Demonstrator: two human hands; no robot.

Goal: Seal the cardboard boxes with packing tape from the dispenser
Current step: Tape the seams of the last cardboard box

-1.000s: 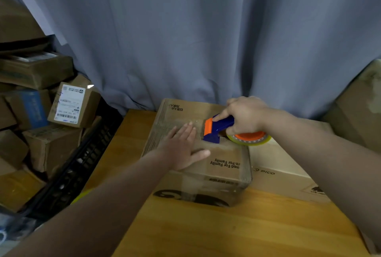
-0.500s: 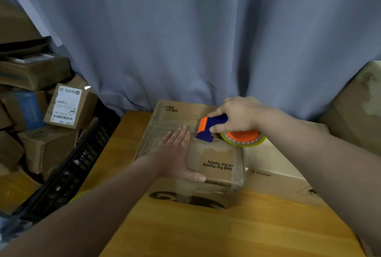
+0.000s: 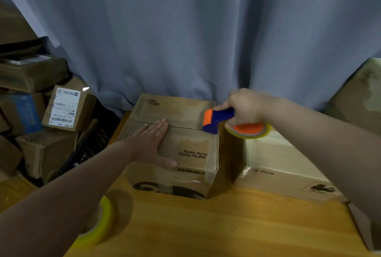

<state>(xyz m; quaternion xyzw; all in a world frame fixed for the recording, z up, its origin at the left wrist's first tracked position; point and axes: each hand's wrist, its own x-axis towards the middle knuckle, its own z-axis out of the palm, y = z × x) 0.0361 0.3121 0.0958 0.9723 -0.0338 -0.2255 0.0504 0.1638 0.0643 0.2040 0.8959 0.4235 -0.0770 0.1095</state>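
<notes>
The right hand (image 3: pixel 245 106) wraps its grip round the tape dispenser (image 3: pixel 218 119), blade end on the box (image 3: pixel 181 110) seam just left of that grip. The left hand (image 3: pixel 152 143) presses flat, fingers straight, farther left. Best: pin the flaps, run tape straight along the seam.

A brown cardboard box (image 3: pixel 191 112) stands upright, top flaps closed. A blue-and-orange tape dispenser (image 3: pixel 218 119) touches its top right edge. A pale cardboard box (image 3: pixel 274 157) sits just beside it.
</notes>
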